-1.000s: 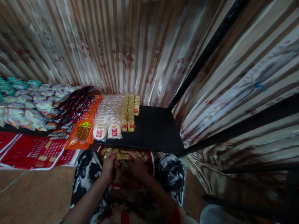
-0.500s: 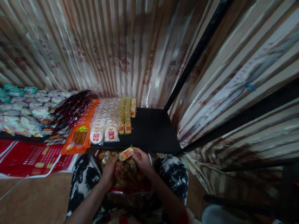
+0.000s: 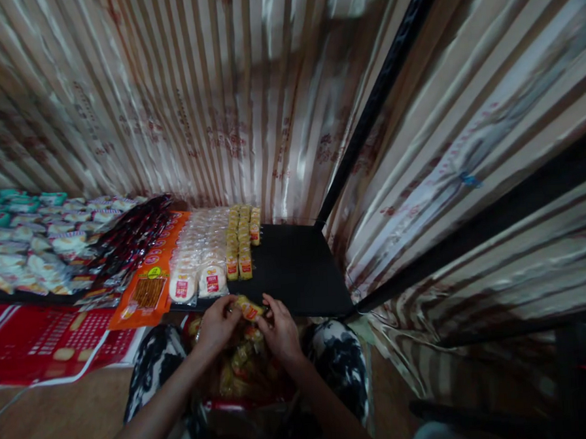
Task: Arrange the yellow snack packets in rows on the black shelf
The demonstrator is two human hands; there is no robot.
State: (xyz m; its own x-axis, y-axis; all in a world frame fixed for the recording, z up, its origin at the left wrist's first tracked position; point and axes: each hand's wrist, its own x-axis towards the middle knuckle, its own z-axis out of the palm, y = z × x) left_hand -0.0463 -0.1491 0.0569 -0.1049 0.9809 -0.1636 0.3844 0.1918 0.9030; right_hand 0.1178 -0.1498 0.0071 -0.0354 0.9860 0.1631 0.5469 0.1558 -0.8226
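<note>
Yellow wrapping with a red label marks the packet held between both hands. The left hand pinches its left end, fingers curled and pressed together. The right hand pinches the right end with its fingertips, the other fingers folded in. The packet sits tilted, just over the near edge of the black shelf.

Directions below are read from the hands, with 12 o'clock pointing away from the person.

- 6 o'clock: a container of similar yellow packets rests on the lap, red at its near rim. Whether it is a box or a bag cannot be told. Black-and-white patterned trousers show on both sides of it.
- 12 o'clock: two rows of yellow packets run front to back on the shelf. The shelf surface at 1 o'clock is bare.
- 11 o'clock: rows of round white packets with red labels lie just beside the yellow rows.
- 10 o'clock: orange packets overlap in a row, with the nearest overhanging the shelf edge. Dark packets lie beyond them.
- 9 to 10 o'clock, well apart: a spread of white and teal packets, with a red printed sheet in front of it.
- 8 o'clock: brown floor.
- 12 to 3 o'clock: a shiny striped curtain hangs behind and beside the shelf. A black post rises at 1 o'clock from the far right corner of the shelf.
</note>
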